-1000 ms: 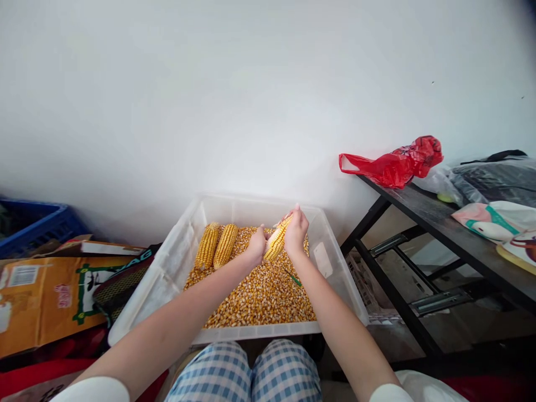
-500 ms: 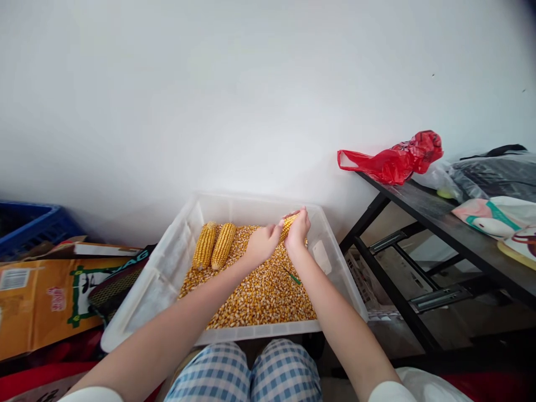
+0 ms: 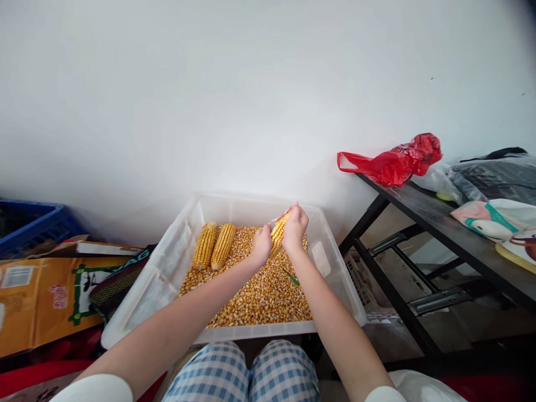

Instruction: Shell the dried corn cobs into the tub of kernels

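Note:
An ear of corn (image 3: 278,237) stands tilted above the loose kernels, its upper end leaning right. My right hand (image 3: 296,226) wraps round its right side. Against its left side is my left hand (image 3: 262,243), closed like a fist with the thumb up; what its fingers hold, if anything, is hidden. Two more ears, a left corn ear (image 3: 205,245) and a right corn ear (image 3: 223,246), lie side by side on the corn kernels (image 3: 255,298). These kernels fill the bottom of a translucent plastic bin (image 3: 140,285). Near my right wrist, a thin green piece (image 3: 293,278) rests on them.
To the right, a black-framed table (image 3: 435,223) carries a red plastic bag (image 3: 391,163) and other bags. An orange cardboard box (image 3: 37,312) and a blue crate (image 3: 37,229) stand at the left. The white wall (image 3: 259,100) rises right behind the bin.
My left hand has drawn slightly away from my right and turned more upright. The ear between them has shifted a little left and down, so more of it shows.

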{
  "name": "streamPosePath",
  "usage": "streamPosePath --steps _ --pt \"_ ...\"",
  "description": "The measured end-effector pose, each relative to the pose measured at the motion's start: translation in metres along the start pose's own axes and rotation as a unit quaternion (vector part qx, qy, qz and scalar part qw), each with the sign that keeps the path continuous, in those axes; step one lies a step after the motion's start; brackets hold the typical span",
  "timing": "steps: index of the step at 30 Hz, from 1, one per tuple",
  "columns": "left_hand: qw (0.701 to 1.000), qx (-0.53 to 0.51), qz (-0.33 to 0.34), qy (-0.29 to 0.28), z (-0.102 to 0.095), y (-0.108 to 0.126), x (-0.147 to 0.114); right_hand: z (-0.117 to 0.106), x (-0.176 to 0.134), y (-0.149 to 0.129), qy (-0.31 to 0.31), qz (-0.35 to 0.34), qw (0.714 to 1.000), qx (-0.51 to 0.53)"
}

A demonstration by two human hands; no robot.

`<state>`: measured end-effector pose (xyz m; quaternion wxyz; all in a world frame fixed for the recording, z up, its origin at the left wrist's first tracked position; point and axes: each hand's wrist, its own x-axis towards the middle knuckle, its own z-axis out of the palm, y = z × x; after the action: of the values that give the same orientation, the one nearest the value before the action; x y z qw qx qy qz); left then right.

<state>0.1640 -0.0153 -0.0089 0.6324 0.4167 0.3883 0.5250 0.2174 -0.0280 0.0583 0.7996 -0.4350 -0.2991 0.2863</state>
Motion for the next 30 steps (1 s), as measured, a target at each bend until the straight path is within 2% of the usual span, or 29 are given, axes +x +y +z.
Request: streamPosePath --steps 7,13,18,21,24,25,27,29,30 --pt "0.994 -0.068 -0.078 -0.024 0.004 0.007 -0.003 -0.004 -0.002 -0.003 -0.015 -0.017 1.0 -0.013" --pt "0.983 -0.048 -0.174 -0.009 -0.008 0.015 0.007 -0.003 -0.006 0.003 -0.055 -0.061 0.996 -0.029" --pt "0.978 -0.004 -0.203 -0.044 -0.024 0.03 0.019 -0.007 0.004 0.009 -0.026 0.012 0.998 0.048" --pt "0.984 0.074 -0.151 -0.053 -0.029 0.039 0.025 -0.011 0.012 0.011 0.015 0.057 0.994 0.096" --pt "0.974 0.217 -0.015 -0.069 -0.029 0.043 0.021 -0.014 0.017 0.013 0.05 0.092 0.988 0.117" --pt "0.957 0.276 0.044 -0.074 -0.028 0.043 0.018 -0.015 0.019 0.014 0.064 0.097 0.987 0.115" --pt "0.905 0.391 0.143 -0.082 -0.023 0.041 0.007 -0.016 0.02 0.015 0.096 0.092 0.986 0.103" --pt "0.858 0.471 0.189 -0.079 -0.018 0.039 -0.005 -0.017 0.021 0.014 0.119 0.092 0.984 0.092" --pt "0.847 0.49 0.192 -0.073 -0.015 0.037 -0.009 -0.017 0.02 0.013 0.122 0.099 0.984 0.088"
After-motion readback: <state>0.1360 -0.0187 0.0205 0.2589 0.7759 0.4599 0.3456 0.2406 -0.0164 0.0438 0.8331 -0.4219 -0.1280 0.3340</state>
